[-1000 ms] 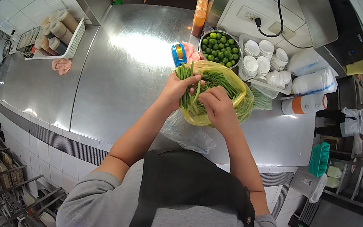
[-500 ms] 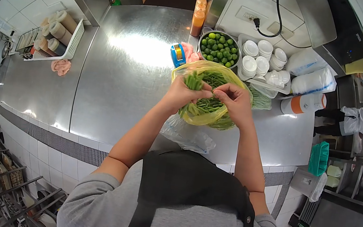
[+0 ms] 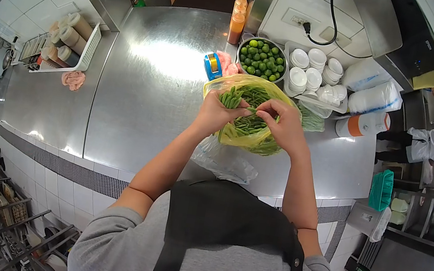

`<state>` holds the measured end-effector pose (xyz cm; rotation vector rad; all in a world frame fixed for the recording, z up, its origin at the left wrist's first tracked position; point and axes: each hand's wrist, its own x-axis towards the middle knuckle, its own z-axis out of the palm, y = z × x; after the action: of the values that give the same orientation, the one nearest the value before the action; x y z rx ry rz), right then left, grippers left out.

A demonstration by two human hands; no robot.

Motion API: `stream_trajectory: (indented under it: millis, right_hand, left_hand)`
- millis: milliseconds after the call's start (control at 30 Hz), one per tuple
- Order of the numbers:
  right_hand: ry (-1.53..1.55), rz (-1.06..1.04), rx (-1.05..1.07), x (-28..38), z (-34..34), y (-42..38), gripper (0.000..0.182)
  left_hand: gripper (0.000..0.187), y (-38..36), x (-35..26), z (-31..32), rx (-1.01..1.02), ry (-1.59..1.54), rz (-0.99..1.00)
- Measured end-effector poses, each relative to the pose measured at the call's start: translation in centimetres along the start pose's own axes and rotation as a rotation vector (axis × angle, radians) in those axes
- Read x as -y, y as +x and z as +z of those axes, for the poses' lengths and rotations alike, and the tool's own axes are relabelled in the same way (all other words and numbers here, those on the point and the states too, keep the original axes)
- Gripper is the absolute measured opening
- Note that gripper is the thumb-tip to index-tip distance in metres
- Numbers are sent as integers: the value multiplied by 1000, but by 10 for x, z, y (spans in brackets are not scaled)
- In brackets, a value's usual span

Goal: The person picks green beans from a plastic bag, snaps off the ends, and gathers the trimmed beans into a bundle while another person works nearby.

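A yellow plastic bag [image 3: 215, 85] stands open on the steel counter, full of green beans [image 3: 257, 94]. Over its left side, my left hand [image 3: 217, 114] is wrapped round a bunch of green beans [image 3: 230, 98]. The fingers of my right hand [image 3: 283, 123] are pinched over the bag's middle, close to my left fingertips, at the end of a green bean [image 3: 250, 109] that sticks out from the left hand. A clear plastic bag [image 3: 224, 162] lies on the counter below the yellow one.
Behind the bag are a bowl of limes [image 3: 262, 58], a blue tape dispenser [image 3: 213, 66] and orange bottles [image 3: 237, 23]. White cups [image 3: 314, 77] fill a tray at the right. A white basket [image 3: 88, 52] of bottles stands left. A person [image 3: 432, 142] is far right.
The bunch in my left hand has tilted slightly and sits lower. My right hand has shifted a little, its fingers still pinched near the left hand.
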<state>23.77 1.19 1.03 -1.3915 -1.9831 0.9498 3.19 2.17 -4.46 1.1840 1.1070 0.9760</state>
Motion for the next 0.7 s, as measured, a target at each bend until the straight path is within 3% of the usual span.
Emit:
stream_trajectory:
  millis: [133,200,233,300,400,500,533,567,600,633,700]
  right_hand:
    - [-238,-183,-166,-13,17,6,13]
    - [-8,-160,-382,-7,30,5,12]
    - [-8,-162,-378,-6,40,4,12]
    - [344,-24,-558,-9,61,-2,10]
    - [375,26,-668,-13,70,-4,9]
    - [128,-27,-738,-21,45,6,6]
    - [128,-26,-742,-28,35,7,6]
    - [45,-68,-589,-36,26,7,8]
    - [-37,-107,-436,-34,20,8,10]
    - [-38,-106,-440,-31,19,6,10]
    - [30,-74,-290,-20,20,2,14]
  left_hand:
    - [22,0,-1,6,-34,-42,1]
    - [21,2,-9,3,-24,-105,-15]
    - [20,3,-14,1,-16,-169,-30]
    - [20,3,-21,-1,2,-187,-21]
    - [19,3,-20,0,67,-162,-46]
    - [19,-4,-22,3,136,-206,-115]
    - [19,-5,-24,3,162,-290,-145]
    - [19,-4,-24,3,165,-288,-144]
    - [18,-4,-22,2,106,-478,-192]
    - [17,-3,-20,1,44,-669,-239]
    - [17,2,-14,-2,-10,-724,-180]
